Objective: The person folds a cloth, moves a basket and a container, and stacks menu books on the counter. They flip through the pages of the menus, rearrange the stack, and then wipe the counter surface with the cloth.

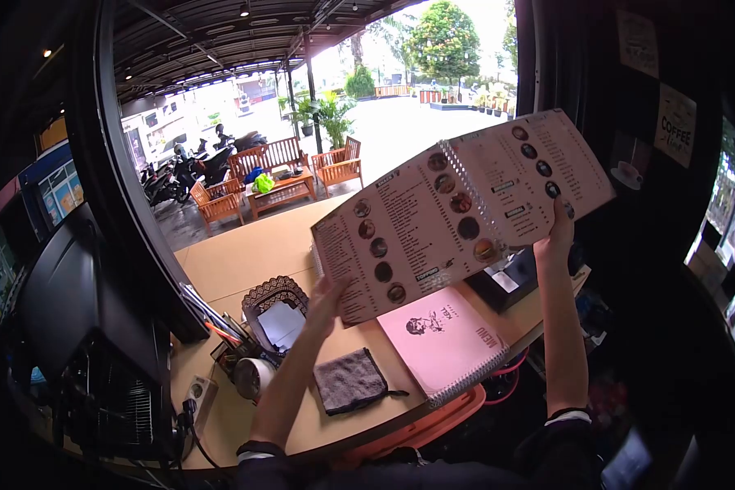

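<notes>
A spiral-bound menu (420, 216), spread wide with food photos and price lists, is held up over the counter, tilted upward to the right. My left hand (327, 304) grips its lower left corner. Near the lower right edge, my right hand (559, 227) holds it with the thumb on the page and the other fingers hidden behind. Below it lies a closed pink menu (445, 339) with a drawn figure on its cover and a spiral along the front edge. A folded grey cloth (349, 381) with a dark border rests left of that menu.
A patterned basket (274, 296) with white papers stands on the wooden counter (237, 253). Nearby are a pen holder, a round white container (254, 377) and a power socket (198, 397). A black machine (73, 327) is at left. Beyond the opening stand wooden benches (273, 159) and motorbikes.
</notes>
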A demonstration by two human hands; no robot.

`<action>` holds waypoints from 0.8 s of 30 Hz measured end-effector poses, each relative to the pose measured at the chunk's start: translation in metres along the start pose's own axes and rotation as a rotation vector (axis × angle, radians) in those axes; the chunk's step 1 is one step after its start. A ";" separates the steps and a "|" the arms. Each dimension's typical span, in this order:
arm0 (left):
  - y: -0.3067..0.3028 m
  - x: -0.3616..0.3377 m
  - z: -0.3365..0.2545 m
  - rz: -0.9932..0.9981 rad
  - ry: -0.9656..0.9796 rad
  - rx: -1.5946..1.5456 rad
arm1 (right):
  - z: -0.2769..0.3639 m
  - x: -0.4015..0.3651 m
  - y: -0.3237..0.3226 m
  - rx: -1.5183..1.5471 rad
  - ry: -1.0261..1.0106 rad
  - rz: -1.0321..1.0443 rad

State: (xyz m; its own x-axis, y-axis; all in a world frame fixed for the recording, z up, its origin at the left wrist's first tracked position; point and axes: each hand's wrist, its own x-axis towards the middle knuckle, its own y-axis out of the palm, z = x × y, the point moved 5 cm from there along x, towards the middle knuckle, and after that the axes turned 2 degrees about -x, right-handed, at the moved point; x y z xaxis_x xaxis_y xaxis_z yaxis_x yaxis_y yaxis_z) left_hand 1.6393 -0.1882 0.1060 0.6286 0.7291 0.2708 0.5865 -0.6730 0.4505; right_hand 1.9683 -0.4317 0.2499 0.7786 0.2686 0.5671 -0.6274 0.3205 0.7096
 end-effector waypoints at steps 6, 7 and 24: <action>-0.038 -0.017 -0.074 -0.137 0.038 0.139 | -0.027 -0.034 -0.033 -0.091 0.115 -0.065; -0.042 -0.019 -0.088 -0.108 0.065 0.197 | -0.036 -0.041 -0.037 -0.100 0.189 -0.092; 0.002 0.023 -0.020 -0.089 0.165 1.260 | -0.222 -0.216 0.064 -0.207 0.601 0.384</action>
State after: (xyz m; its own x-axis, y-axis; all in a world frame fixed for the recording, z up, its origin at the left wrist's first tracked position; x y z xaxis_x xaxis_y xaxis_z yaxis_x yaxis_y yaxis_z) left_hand 1.6446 -0.1699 0.1301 0.5448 0.7235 0.4241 0.7574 -0.2073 -0.6192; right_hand 1.7586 -0.2678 0.0801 0.4019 0.8280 0.3910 -0.8898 0.2522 0.3804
